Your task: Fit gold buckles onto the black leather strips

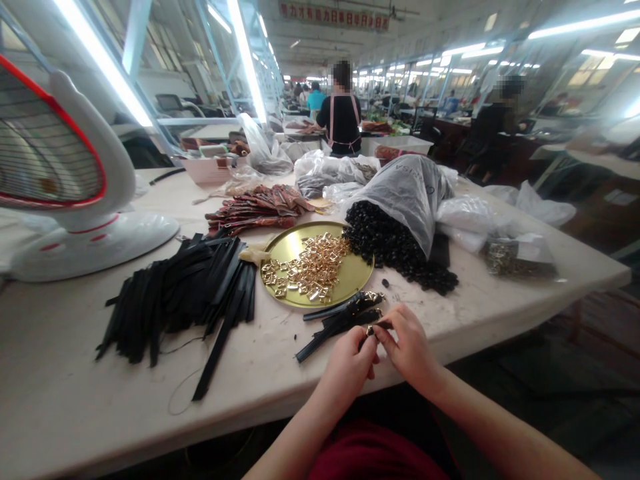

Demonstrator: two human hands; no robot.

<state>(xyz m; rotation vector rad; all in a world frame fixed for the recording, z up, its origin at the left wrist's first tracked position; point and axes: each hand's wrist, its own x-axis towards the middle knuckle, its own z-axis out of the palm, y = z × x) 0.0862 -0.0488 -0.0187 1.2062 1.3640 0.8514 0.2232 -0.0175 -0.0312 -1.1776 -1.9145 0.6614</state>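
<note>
Close to the table's front edge, my left hand (350,363) and my right hand (407,343) meet, both closed in a pinch. Between the fingertips shows a small gold buckle (370,330), partly hidden. A dark strip, apparently a black strap (384,325), runs from it under my right fingers. Just beyond my hands lies a small pile of black straps (337,323) with gold buckles at their ends. Behind these, a round gold tray (350,283) holds many loose gold buckles (320,263). A larger heap of black straps (175,293) lies to the left.
Small black pieces (390,243) spill from a translucent plastic bag (405,190) at right. Reddish-brown strips (260,210) lie behind the tray. A white fan (95,240) stands at left. Clear bags (523,257) sit farther right. A person (343,123) stands beyond the table.
</note>
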